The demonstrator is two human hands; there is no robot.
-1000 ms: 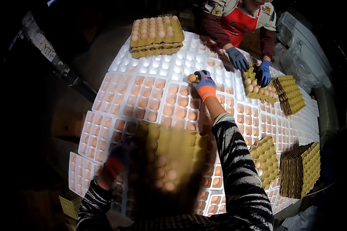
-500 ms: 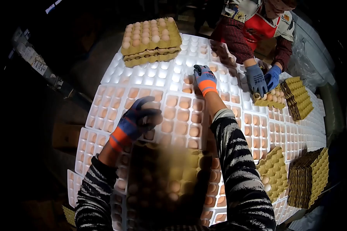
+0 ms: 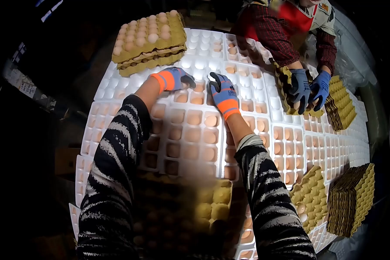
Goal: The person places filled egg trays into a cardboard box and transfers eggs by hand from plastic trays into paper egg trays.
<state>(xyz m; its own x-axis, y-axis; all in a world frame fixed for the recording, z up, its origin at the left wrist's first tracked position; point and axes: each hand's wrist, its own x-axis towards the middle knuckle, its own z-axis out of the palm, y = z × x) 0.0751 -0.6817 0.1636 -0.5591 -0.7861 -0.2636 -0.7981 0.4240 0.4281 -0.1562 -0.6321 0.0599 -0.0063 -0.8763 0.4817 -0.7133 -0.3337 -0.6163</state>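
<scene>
My left hand [image 3: 177,79], in a blue-grey glove with an orange cuff, is closed around an egg [image 3: 184,86] that shows partly beneath the fingers, low over the white foam tray [image 3: 180,103]. Just to its right, my right hand [image 3: 223,89] has curled fingers reaching down at the cells; whatever they hold is hidden. Eggs [image 3: 198,86] sit in cells between the hands, and full rows lie nearer me. Close to my body is a shadowed, blurred pulp egg tray [image 3: 221,197] with some eggs.
Stacked pulp trays of eggs [image 3: 149,39] stand at the back left. Across the table a co-worker's gloved hands [image 3: 310,91] handle eggs at another pulp tray. A tall stack of pulp trays [image 3: 351,199] and a tilted pulp tray [image 3: 310,199] are at the right.
My left hand has moved up and right with an egg, from above the near rows to beside my right hand. My right hand has shifted slightly left. The view has shifted a little.
</scene>
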